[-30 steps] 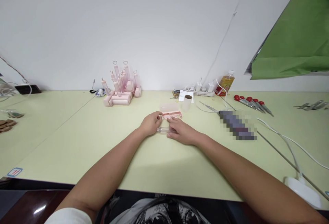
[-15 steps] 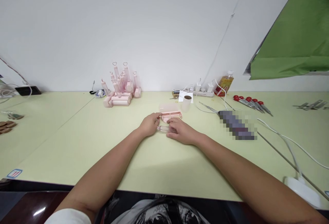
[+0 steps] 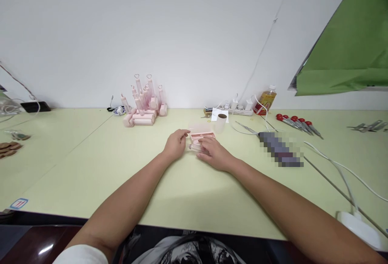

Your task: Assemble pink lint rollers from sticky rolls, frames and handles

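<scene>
A small pink case [image 3: 202, 136] lies open on the pale green table [image 3: 188, 191], its pale lid tipped back behind it. My left hand [image 3: 175, 144] rests at the case's left end, fingers curled with the fingertips touching it. My right hand [image 3: 214, 153] lies just in front of the case, fingers pressed on a small clear tube [image 3: 195, 147] that sits between both hands. The tube is partly hidden under my right fingers.
A cluster of pink holders [image 3: 143, 103] stands at the back left. A cardboard roll [image 3: 221, 121], power strip [image 3: 239, 109], oil bottle [image 3: 266, 98], red-handled screwdrivers [image 3: 295, 122], white cables [image 3: 342, 167] and a blurred dark object [image 3: 280, 149] fill the right side. Green cloth [image 3: 348, 49] hangs upper right.
Both hands and the clear tube have shifted slightly away from me, closer to the pink case. The view has tilted a little.
</scene>
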The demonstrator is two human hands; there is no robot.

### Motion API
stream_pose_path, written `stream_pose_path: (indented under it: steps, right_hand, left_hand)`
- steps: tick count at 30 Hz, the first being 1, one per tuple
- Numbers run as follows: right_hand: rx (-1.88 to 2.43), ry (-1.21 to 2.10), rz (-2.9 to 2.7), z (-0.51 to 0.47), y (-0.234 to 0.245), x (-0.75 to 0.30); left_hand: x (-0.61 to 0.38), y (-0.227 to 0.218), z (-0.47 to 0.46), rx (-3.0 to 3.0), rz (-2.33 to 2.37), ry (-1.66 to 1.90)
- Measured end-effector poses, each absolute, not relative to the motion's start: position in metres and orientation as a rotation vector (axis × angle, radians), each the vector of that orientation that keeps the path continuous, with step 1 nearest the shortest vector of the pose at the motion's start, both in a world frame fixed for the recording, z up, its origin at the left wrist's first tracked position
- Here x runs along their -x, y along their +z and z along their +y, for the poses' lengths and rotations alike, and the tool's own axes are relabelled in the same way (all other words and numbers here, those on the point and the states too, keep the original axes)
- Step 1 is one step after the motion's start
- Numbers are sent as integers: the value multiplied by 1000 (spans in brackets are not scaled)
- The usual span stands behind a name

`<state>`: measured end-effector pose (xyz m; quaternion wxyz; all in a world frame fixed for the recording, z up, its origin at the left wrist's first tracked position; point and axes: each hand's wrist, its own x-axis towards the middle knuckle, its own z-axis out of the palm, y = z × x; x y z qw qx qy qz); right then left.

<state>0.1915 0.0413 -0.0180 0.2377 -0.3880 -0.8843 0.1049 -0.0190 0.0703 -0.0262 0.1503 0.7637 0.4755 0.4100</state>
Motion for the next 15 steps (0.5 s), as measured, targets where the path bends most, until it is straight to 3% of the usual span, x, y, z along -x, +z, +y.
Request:
stream_pose_path:
  steps: [5, 15]
  right_hand:
    - [1161, 254, -2420, 35, -9, -188]
    - [1116, 306, -2438, 36, -16, -188]
  left_hand:
    - [17, -14, 60, -2096, 1243, 1468]
    - [6, 0, 33, -2453, 1042, 986]
